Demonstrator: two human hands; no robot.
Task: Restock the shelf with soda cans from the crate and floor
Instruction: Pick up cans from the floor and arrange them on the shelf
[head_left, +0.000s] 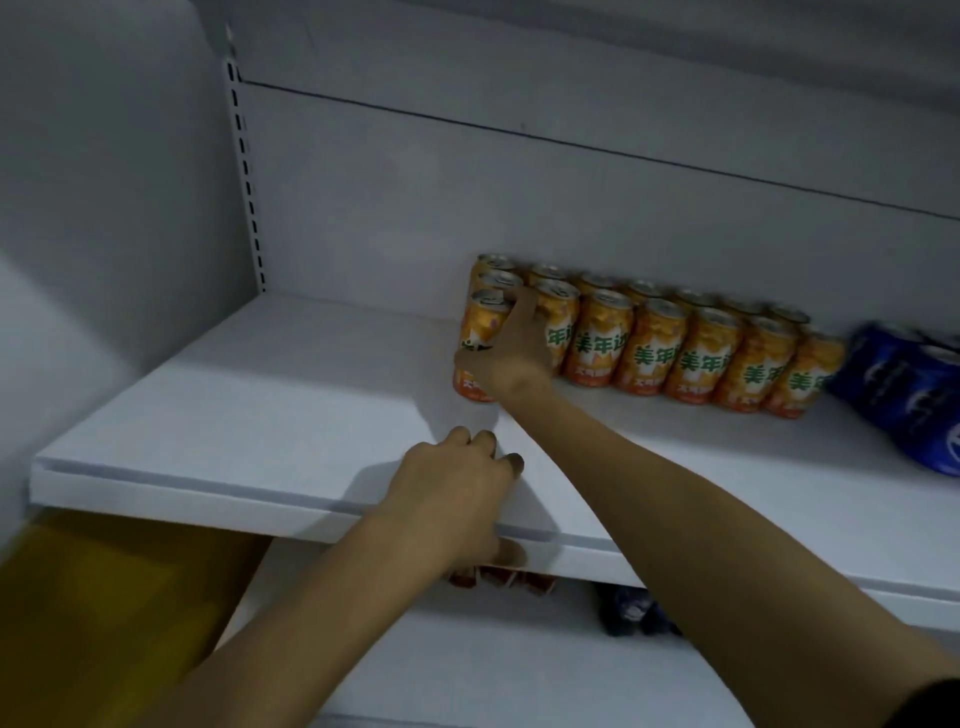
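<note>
Leftward, shelf (260, 395) runs wide beyond can (480, 322) gripped by right hand (506, 358).

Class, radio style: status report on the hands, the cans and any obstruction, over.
Status: left hand holds shelf edge; right hand grips front-left orange can, at row end. Nothing blocking; blue cans sit further right.
</note>
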